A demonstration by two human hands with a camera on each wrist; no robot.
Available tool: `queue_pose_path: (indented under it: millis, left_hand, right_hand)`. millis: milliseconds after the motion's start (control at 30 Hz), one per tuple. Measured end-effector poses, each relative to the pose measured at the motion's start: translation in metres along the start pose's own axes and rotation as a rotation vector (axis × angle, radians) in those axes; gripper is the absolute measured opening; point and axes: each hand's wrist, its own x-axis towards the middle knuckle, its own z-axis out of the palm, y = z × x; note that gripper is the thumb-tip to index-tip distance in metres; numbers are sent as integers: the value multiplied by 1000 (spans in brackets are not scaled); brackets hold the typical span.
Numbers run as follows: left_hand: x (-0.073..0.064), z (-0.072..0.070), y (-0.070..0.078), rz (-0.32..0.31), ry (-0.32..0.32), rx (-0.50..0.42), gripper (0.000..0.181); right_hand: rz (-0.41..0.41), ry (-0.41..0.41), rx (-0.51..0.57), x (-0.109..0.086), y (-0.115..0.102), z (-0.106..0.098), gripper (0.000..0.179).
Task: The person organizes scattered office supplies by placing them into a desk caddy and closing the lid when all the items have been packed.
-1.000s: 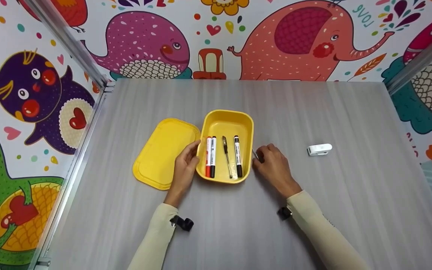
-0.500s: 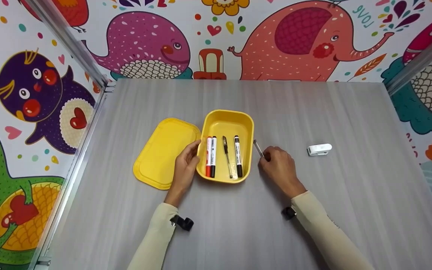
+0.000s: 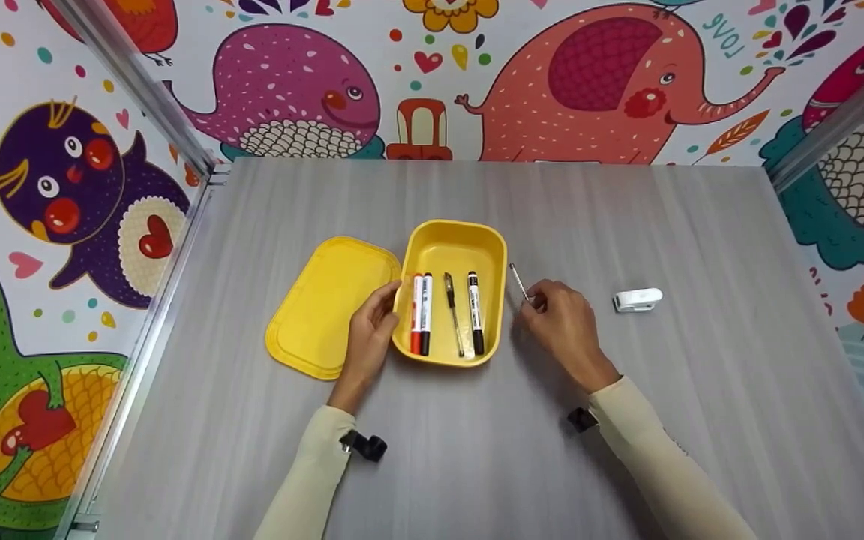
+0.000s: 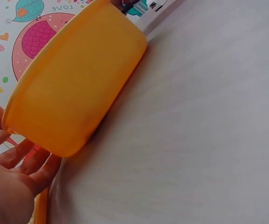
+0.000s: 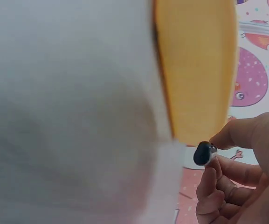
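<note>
In the head view, my right hand [image 3: 563,315] pinches a thin pen [image 3: 519,280] just right of the yellow box [image 3: 505,255]. The pen's far end points up past the fingertips; its dark rounded near end [image 5: 202,153] shows in the right wrist view between thumb and fingers. My left hand [image 3: 370,330] rests against the box's left wall, its fingertips touching the outside, with the thumb by the rim in the left wrist view. Inside the box lie a red marker [image 3: 416,315], two black-capped markers [image 3: 426,311] and a pen with a dark grip [image 3: 452,300].
A yellow lid [image 3: 327,307] lies left of the box, partly behind the left hand. A small white stapler [image 3: 637,300] lies to the right on the grey table [image 3: 432,465]. Cartoon-printed walls and metal posts [image 3: 139,90] border the table.
My right hand has moved a little away from the box and forward, so more of the pen shows beyond the fingertips. The left hand, box and lid have stayed in place.
</note>
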Motion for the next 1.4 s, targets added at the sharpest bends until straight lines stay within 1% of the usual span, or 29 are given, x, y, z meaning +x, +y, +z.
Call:
queue_pose_path:
  millis: [133,400,533,700,833,1000,1233,1400]
  left_hand:
    - [0,0,-1,8,0,-3,52]
    - [0,0,-1,0,-2,8,53]
    - [0,0,-2,15,1,-1,53]
    - [0,0,-3,17,9,-9,52]
    - [0,0,-4,20,9,-24,52]
    - [0,0,-5,19,14,-41,52]
    - [-1,0,-5,-10,19,-67,52]
    - [-2,2,-5,-33,23,-69,53]
  right_hand:
    - [-9,7,23,3,-12,-5,11]
    - [-22,-22,49,7,-32,-6,12]
    - [-39,-36,57,10,-40,-3,12]
    - [-48,-68,58,13,-50,2,13]
    - [-68,-69,54,15,-57,7,12]
    - [-69,-86,64,17,-69,11,13]
    - [-87,-107,77,21,-85,19,13]
    - [-67,-153,95,22,-90,29,13]
